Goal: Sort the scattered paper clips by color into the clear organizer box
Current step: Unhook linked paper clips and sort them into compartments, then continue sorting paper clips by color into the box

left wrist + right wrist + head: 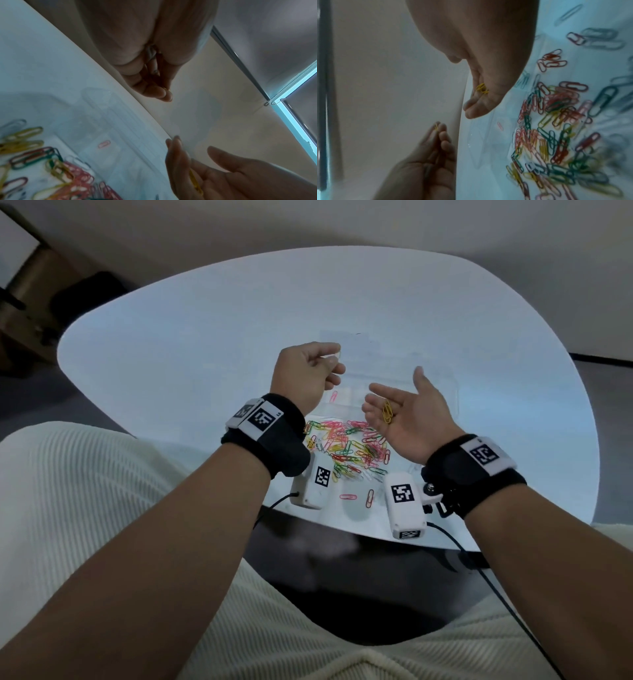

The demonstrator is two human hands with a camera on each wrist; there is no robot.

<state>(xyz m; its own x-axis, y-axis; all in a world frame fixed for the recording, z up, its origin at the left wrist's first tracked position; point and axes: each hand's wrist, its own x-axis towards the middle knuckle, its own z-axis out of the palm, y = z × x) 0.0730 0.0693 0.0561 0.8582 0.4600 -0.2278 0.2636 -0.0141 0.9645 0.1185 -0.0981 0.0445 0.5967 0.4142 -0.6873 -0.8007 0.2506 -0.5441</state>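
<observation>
My left hand [337, 359] hovers over the clear organizer box [383, 361] and pinches one yellow paper clip [436, 127] between thumb and fingertips. My right hand [394, 398] is held palm up beside it, fingers relaxed, with a few yellow clips [387, 411] lying loose on the palm. A single pink clip [334, 396] lies in the box's near left compartment. The mixed pile of coloured clips [349, 446] is spread on the white table just in front of the box, below both wrists. The box's walls are faint and its dividers hard to make out.
The round white table [205, 337] carries only the box and clips. Two stray pink clips [359, 496] lie near the front edge. Wrist camera units and their cables hang over that edge. My lap in cream fabric is below.
</observation>
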